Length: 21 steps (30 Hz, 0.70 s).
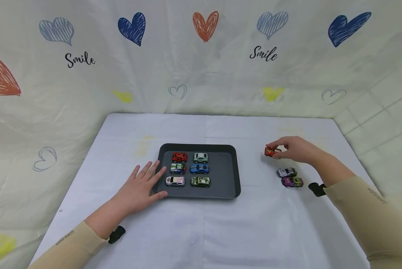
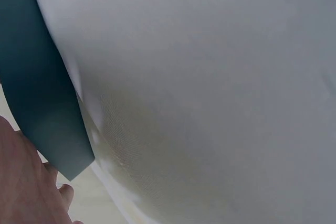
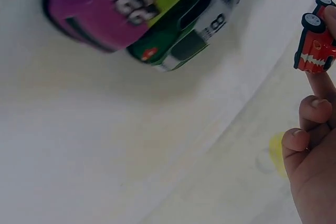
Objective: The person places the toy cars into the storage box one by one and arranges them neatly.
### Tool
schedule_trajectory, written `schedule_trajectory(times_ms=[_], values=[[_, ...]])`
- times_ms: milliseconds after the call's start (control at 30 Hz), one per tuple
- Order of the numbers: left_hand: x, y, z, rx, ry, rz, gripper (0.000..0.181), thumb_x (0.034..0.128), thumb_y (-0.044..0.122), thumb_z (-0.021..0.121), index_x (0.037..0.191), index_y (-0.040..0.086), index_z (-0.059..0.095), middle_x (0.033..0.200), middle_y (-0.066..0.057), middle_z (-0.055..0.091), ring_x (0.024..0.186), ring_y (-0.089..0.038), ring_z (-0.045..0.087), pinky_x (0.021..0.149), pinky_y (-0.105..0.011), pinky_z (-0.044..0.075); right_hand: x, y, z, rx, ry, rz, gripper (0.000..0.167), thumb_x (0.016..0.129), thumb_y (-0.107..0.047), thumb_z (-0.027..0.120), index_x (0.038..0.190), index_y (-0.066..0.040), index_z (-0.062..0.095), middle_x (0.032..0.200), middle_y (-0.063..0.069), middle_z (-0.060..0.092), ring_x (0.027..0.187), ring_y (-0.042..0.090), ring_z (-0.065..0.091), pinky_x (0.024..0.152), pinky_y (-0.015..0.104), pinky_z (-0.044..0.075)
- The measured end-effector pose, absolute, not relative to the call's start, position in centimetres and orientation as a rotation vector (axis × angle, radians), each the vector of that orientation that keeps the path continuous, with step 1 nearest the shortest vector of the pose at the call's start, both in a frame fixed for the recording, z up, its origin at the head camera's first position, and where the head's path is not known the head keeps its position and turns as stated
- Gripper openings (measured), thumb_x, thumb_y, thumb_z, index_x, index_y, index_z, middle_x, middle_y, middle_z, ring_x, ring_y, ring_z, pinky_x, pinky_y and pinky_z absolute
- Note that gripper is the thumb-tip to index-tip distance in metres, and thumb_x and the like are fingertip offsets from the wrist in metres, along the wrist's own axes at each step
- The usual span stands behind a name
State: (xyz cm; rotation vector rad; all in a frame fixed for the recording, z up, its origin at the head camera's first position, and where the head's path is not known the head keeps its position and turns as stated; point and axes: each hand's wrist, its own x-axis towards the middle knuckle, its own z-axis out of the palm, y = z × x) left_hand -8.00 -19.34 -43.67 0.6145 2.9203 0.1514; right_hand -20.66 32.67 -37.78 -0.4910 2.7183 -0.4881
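Observation:
My right hand (image 1: 296, 149) pinches a small red toy car (image 1: 269, 151) above the right part of the table; the right wrist view shows the red toy car (image 3: 315, 45) between thumb and finger. Just below it lie a white toy car (image 1: 286, 172) and a purple and green toy car (image 1: 292, 182), close together. My left hand (image 1: 138, 188) rests with spread fingers at the left edge of a dark grey tray (image 1: 222, 172). Several toy cars stand in the tray in two columns, among them a red one (image 1: 179, 157), a blue one (image 1: 199, 169) and a green one (image 1: 200, 182).
A white cloth covers the table (image 1: 248, 228). Behind it hangs a pale curtain (image 1: 221, 71) printed with hearts and the word Smile. The tray's right part shows bare grey surface beside the two columns of cars.

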Motion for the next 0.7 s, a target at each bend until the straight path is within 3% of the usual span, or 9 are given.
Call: schedule_trajectory(times_ms=[267, 533, 700], values=[[-7.9, -19.4, -43.6, 0.611, 2.926, 0.157, 0.087, 0.0927, 0.072, 0.043, 0.159, 0.020, 0.024, 0.166, -0.007, 0.012, 0.152, -0.033, 0.010, 0.120, -0.057, 0.005, -21.4, 28.7, -37.1, -0.637, 2.708, -0.561, 0.046, 0.087, -0.029, 0.079, 0.131, -0.022, 0.068, 0.124, 0.004, 0.066, 0.102, 0.026, 0.057, 0.082, 0.041, 0.049], [-7.9, -19.4, -43.6, 0.608, 2.915, 0.159, 0.088, 0.0925, 0.074, 0.042, 0.160, 0.021, 0.021, 0.166, -0.006, 0.009, 0.152, -0.032, 0.008, 0.120, -0.056, 0.002, -22.0, 23.5, -37.0, -0.780, 2.644, -0.665, 0.045, 0.087, -0.025, 0.079, 0.130, -0.023, 0.069, 0.123, 0.000, 0.067, 0.114, 0.026, 0.059, 0.096, 0.049, 0.048], [-8.0, -19.4, -43.6, 0.607, 2.916, 0.135, 0.088, 0.0926, 0.074, 0.041, 0.160, 0.022, 0.020, 0.166, -0.006, 0.010, 0.152, -0.032, 0.008, 0.120, -0.057, 0.003, -22.3, 20.9, -37.1, -0.813, 2.623, -0.629, 0.043, 0.087, -0.025, 0.079, 0.129, -0.024, 0.069, 0.124, 0.000, 0.067, 0.117, 0.027, 0.058, 0.097, 0.049, 0.049]])
